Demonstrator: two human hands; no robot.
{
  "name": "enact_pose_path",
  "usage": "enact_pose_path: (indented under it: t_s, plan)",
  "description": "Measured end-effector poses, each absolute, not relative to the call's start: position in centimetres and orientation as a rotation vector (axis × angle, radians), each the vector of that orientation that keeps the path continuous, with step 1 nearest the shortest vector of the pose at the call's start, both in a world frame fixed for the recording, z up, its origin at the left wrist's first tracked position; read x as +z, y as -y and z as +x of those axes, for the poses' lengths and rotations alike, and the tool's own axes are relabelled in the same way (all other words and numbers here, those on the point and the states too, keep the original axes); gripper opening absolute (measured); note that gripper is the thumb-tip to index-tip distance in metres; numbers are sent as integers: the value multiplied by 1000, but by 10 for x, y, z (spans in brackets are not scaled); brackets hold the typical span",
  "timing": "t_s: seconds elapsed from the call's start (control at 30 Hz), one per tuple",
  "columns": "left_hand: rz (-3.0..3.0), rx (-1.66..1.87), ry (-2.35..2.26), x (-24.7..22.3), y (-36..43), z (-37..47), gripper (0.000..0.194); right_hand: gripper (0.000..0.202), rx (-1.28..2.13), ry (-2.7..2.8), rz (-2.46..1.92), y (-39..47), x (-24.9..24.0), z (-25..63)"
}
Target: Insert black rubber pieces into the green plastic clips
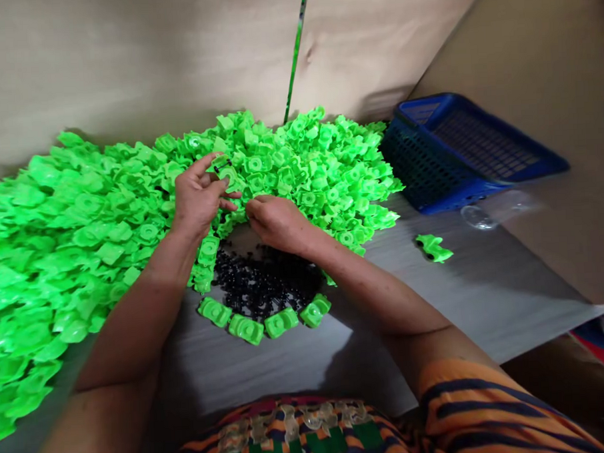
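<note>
My left hand (200, 194) pinches a green plastic toy car body (227, 178) between thumb and fingers, with a black wheel axle (222, 166) at its upper end. Just to the right, my right hand (276, 221) is closed, its fingertips pressed together; whatever they hold is hidden. Below both hands lies a heap of small black wheel axles (264, 281). Several green car bodies form a curved row along its near edge, among them one car body (246, 328) at the front.
A large pile of green car bodies (106, 215) spreads across the table's back and left. At the right stand a blue plastic basket (429, 161) and a clear round plastic piece (478, 217). A separate green toy (434, 247) lies on the grey tabletop (494, 278). A wooden panel (124, 60) rises behind.
</note>
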State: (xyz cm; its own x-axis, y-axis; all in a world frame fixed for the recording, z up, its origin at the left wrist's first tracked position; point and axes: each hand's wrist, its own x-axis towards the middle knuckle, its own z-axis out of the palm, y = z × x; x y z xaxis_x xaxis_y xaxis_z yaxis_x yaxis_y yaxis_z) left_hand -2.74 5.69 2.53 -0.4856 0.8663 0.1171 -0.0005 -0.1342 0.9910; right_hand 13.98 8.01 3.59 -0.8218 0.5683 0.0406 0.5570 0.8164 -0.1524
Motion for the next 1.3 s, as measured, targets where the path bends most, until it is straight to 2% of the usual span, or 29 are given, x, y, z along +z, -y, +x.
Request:
enact_pose_path:
  t_s: [0.2, 0.53, 1.3]
  plan:
    - [1010, 1681, -1461, 29, -54, -23, 51, 37, 153, 3221, -1017, -79, 34, 134]
    - [999, 1648, -1405, 30, -51, -18, 57, 44, 108, 3198, -1003, -74, 21, 125]
    - [965, 1617, -1298, 34, -47, -16, 53, 44, 135, 3077, -997, -74, 22, 130]
